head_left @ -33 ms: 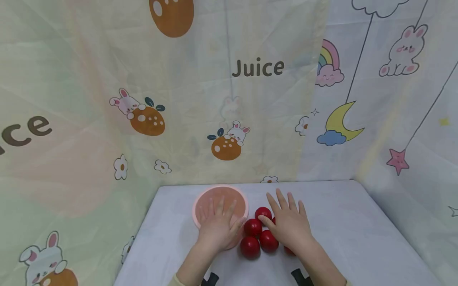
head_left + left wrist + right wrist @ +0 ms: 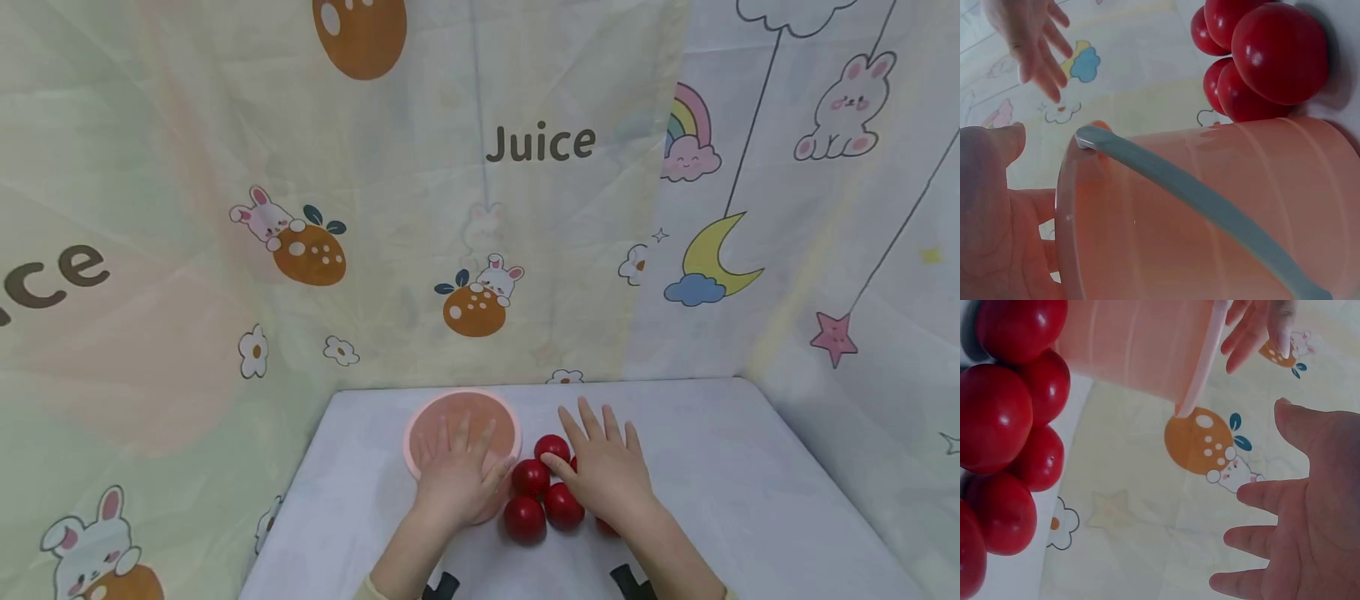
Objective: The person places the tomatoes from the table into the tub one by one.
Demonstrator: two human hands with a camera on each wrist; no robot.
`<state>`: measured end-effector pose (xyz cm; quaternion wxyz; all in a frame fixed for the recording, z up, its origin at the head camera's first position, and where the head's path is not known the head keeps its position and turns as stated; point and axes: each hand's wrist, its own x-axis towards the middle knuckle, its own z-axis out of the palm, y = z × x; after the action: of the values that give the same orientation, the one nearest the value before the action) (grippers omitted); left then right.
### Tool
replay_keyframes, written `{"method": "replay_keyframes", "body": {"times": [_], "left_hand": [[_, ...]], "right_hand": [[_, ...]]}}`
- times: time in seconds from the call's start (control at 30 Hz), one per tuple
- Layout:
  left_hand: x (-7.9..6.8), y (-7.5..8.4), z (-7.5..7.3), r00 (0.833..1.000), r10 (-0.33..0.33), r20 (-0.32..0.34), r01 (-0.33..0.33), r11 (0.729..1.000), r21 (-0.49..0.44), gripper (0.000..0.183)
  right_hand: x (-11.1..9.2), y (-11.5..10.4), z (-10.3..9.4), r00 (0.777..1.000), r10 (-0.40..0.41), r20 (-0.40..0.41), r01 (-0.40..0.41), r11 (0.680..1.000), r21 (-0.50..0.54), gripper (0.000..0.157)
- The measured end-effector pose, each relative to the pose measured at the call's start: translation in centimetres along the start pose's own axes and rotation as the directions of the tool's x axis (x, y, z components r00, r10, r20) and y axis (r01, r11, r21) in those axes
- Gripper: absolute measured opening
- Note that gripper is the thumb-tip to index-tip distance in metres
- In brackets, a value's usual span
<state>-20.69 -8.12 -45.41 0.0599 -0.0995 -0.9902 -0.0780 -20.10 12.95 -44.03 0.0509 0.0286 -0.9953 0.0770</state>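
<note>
Hovering spread: left hand (image 2: 459, 482) over bucket (image 2: 1154, 244) (mouth up, long axis vertical), right hand (image 2: 611, 468) near red balls (image 2: 530, 478).

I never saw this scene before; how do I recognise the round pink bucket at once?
Start at the white table and go to its far side, left of centre, beside a cluster of shiny red balls. Under the person's bare left hand stands a round pink bucket, apparently plastic. Unlike the balls, it is hollow and wide-mouthed, with a curved grey handle.
</note>
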Motion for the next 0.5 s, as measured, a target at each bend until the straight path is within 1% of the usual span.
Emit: {"method": "replay_keyframes", "body": {"times": [0.23, 0.5], "left_hand": [[-0.10, -0.25, 0.36, 1.000, -0.020, 0.017, 0.020, 1.000, -0.016, 0.071], [-0.08, -0.24, 0.51, 1.000, -0.012, 0.005, 0.012, 0.999, -0.035, 0.071]], "right_hand": [[-0.22, -0.13, 0.39, 1.000, 0.008, 0.015, -0.008, 1.000, 0.000, 0.091], [-0.47, -0.15, 0.36, 1.000, 0.007, 0.004, -0.007, 1.000, -0.001, 0.090]]}}
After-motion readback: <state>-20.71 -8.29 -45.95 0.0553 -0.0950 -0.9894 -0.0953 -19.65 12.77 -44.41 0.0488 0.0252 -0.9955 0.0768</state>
